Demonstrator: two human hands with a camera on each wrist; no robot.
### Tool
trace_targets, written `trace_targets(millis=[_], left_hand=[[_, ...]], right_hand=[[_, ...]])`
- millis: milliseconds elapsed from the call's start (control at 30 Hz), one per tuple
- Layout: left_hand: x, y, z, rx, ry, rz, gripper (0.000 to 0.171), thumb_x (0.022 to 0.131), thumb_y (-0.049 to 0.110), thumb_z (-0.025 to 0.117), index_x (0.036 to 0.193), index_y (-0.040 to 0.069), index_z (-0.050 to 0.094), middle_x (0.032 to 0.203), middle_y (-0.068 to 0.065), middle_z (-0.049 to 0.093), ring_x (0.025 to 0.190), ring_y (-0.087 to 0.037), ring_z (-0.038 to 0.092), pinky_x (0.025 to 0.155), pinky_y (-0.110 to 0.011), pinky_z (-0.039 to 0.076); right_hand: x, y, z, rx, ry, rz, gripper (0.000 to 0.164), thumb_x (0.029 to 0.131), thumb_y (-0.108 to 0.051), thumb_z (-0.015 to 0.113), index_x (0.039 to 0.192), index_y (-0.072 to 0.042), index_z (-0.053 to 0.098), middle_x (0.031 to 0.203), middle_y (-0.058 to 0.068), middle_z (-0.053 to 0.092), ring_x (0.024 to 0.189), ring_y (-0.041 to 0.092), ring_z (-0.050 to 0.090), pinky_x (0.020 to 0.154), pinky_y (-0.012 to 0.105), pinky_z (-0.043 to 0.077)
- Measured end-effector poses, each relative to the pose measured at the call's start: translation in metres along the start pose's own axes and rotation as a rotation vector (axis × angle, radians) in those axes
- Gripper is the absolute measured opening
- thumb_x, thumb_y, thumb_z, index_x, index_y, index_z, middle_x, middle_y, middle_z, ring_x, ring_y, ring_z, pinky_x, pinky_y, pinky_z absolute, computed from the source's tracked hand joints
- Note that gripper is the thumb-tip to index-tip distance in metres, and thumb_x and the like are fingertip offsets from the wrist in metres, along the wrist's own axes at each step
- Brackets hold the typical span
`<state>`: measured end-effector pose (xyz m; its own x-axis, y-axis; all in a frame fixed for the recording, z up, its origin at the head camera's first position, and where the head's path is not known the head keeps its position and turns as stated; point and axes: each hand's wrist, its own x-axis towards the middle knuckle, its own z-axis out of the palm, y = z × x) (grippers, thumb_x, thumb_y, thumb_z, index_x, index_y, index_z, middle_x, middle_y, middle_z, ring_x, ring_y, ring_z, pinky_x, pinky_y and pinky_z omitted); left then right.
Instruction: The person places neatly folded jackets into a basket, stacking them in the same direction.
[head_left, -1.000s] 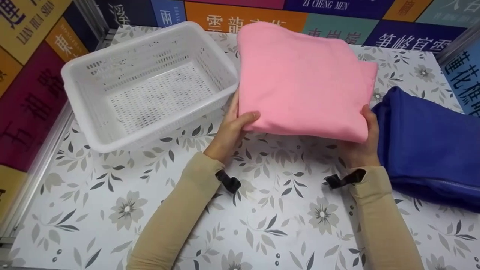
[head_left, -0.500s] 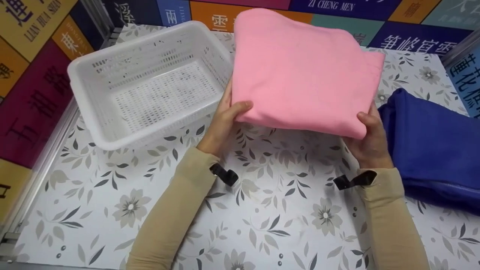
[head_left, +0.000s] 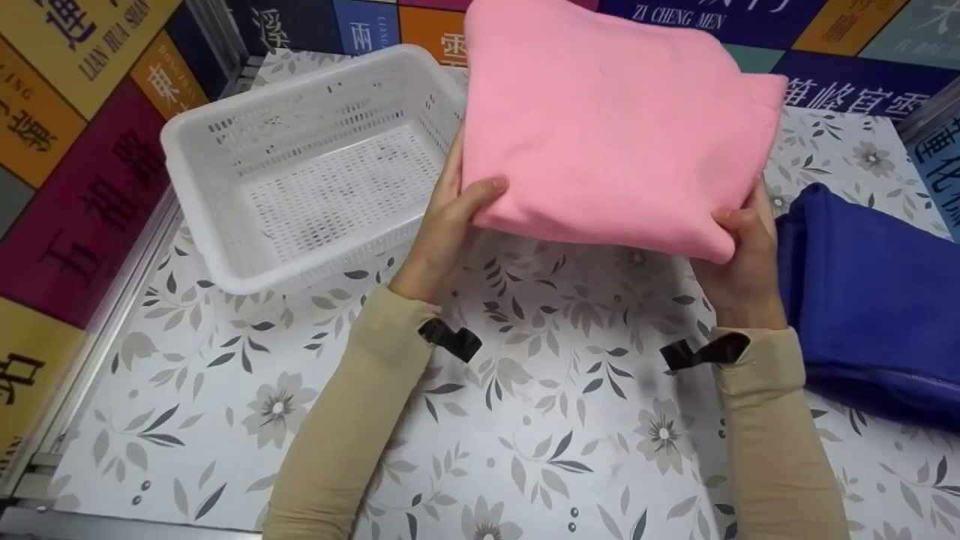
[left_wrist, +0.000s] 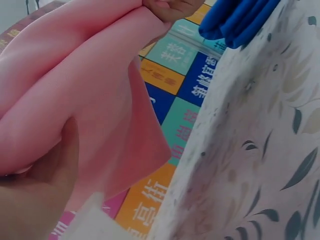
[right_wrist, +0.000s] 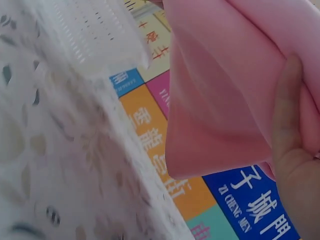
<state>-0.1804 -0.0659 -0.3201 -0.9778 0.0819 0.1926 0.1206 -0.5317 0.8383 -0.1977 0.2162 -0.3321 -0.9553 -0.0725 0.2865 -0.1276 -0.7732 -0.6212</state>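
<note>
A folded pink cloth, perhaps a garment, point(head_left: 615, 127) is held up off the table between both hands in the head view. My left hand point(head_left: 450, 214) grips its lower left corner, thumb on top and fingers behind. At the lower right corner, my right hand point(head_left: 742, 262) holds it the same way. Both wrist views show the pink cloth point(left_wrist: 95, 90) hanging in layers, with the left thumb point(left_wrist: 60, 155) and right thumb point(right_wrist: 290, 110) pressed on it. Most fingers are hidden behind the cloth.
A white perforated basket point(head_left: 247, 281) stands left of the cloth on the flower-patterned table point(head_left: 540, 420). To the right lies a folded blue cloth point(head_left: 877, 300). Colourful printed panels point(head_left: 97, 217) border the table at the left and back.
Both hands have raised the pink cloth, and it now sits higher in the head view, covering more of the back panel. The head view has shifted slightly. Basket and blue cloth stay put.
</note>
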Motion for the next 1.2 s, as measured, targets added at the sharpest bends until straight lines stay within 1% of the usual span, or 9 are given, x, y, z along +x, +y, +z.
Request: trace_targets(millis=[133, 233, 300, 433, 567, 700, 900, 1000, 1200], left_hand=[[0.005, 0.000, -0.009, -0.002, 0.042, 0.031, 0.070, 0.083, 0.017, 0.059, 0.141, 0.033, 0.023, 0.139, 0.010, 0.029, 0.119, -0.012, 0.040, 0.097, -0.031, 0.033], [0.010, -0.002, -0.015, 0.005, 0.077, 0.041, 0.071, 0.078, 0.026, 0.067, 0.136, 0.039, 0.029, 0.137, 0.012, 0.031, 0.118, -0.012, 0.040, 0.096, -0.034, 0.035], [0.010, 0.000, -0.015, 0.004, 0.090, 0.046, 0.072, 0.076, 0.026, 0.069, 0.135, 0.040, 0.031, 0.137, 0.012, 0.031, 0.119, -0.012, 0.040, 0.096, -0.034, 0.035], [0.008, 0.007, -0.014, 0.009, 0.099, 0.049, 0.077, 0.075, 0.019, 0.069, 0.138, 0.036, 0.027, 0.138, 0.012, 0.029, 0.120, -0.009, 0.038, 0.097, -0.030, 0.033], [0.000, 0.025, -0.006, 0.031, 0.103, 0.062, 0.077, 0.079, 0.011, 0.063, 0.142, 0.028, 0.020, 0.138, 0.006, 0.029, 0.118, -0.012, 0.039, 0.097, -0.028, 0.034], [-0.006, 0.043, -0.002, 0.039, 0.103, 0.063, 0.079, 0.079, 0.007, 0.060, 0.143, 0.023, 0.016, 0.136, 0.001, 0.031, 0.116, -0.017, 0.043, 0.093, -0.031, 0.038], [-0.010, 0.065, -0.014, 0.106, 0.087, 0.085, 0.080, 0.079, 0.005, 0.060, 0.143, 0.018, 0.014, 0.134, -0.004, 0.033, 0.114, -0.022, 0.044, 0.092, -0.032, 0.040], [-0.012, 0.073, -0.019, 0.146, 0.090, 0.099, 0.082, 0.078, 0.006, 0.061, 0.143, 0.017, 0.014, 0.133, -0.004, 0.034, 0.114, -0.021, 0.044, 0.093, -0.031, 0.038], [-0.016, 0.085, -0.022, 0.170, 0.084, 0.146, 0.085, 0.076, 0.003, 0.062, 0.143, 0.016, 0.012, 0.134, -0.004, 0.032, 0.116, -0.020, 0.042, 0.094, -0.031, 0.037]], right_hand=[[0.006, 0.008, 0.013, 0.060, -0.007, -0.002, 0.063, 0.068, 0.014, 0.035, 0.129, -0.001, 0.033, 0.119, 0.019, 0.040, 0.097, 0.030, 0.042, 0.076, 0.038, 0.041], [0.008, 0.014, 0.021, 0.095, -0.004, -0.006, 0.064, 0.068, 0.015, 0.035, 0.129, -0.002, 0.033, 0.120, 0.019, 0.041, 0.098, 0.030, 0.042, 0.078, 0.038, 0.040], [0.010, 0.016, 0.024, 0.121, 0.007, -0.015, 0.064, 0.067, 0.015, 0.037, 0.129, -0.002, 0.034, 0.120, 0.019, 0.041, 0.098, 0.030, 0.043, 0.077, 0.038, 0.040], [0.014, 0.022, 0.029, 0.177, 0.028, -0.043, 0.067, 0.065, 0.014, 0.042, 0.129, -0.003, 0.036, 0.122, 0.018, 0.043, 0.099, 0.031, 0.044, 0.077, 0.038, 0.041], [0.018, 0.026, 0.036, 0.216, 0.024, -0.061, 0.070, 0.064, 0.013, 0.045, 0.131, -0.006, 0.037, 0.124, 0.018, 0.042, 0.100, 0.032, 0.044, 0.076, 0.039, 0.043], [0.021, 0.030, 0.045, 0.215, -0.014, -0.088, 0.067, 0.065, 0.010, 0.047, 0.130, -0.004, 0.037, 0.121, 0.019, 0.043, 0.095, 0.032, 0.046, 0.072, 0.038, 0.044], [0.025, 0.045, 0.063, 0.222, -0.050, -0.090, 0.066, 0.066, 0.009, 0.046, 0.130, -0.004, 0.036, 0.118, 0.020, 0.043, 0.090, 0.031, 0.046, 0.068, 0.037, 0.045], [0.028, 0.051, 0.070, 0.272, -0.005, -0.062, 0.068, 0.064, 0.009, 0.044, 0.130, -0.006, 0.038, 0.119, 0.019, 0.044, 0.092, 0.031, 0.046, 0.069, 0.038, 0.044], [0.034, 0.060, 0.078, 0.274, 0.045, -0.048, 0.070, 0.063, 0.005, 0.046, 0.131, -0.012, 0.043, 0.123, 0.018, 0.045, 0.095, 0.032, 0.047, 0.075, 0.039, 0.041]])
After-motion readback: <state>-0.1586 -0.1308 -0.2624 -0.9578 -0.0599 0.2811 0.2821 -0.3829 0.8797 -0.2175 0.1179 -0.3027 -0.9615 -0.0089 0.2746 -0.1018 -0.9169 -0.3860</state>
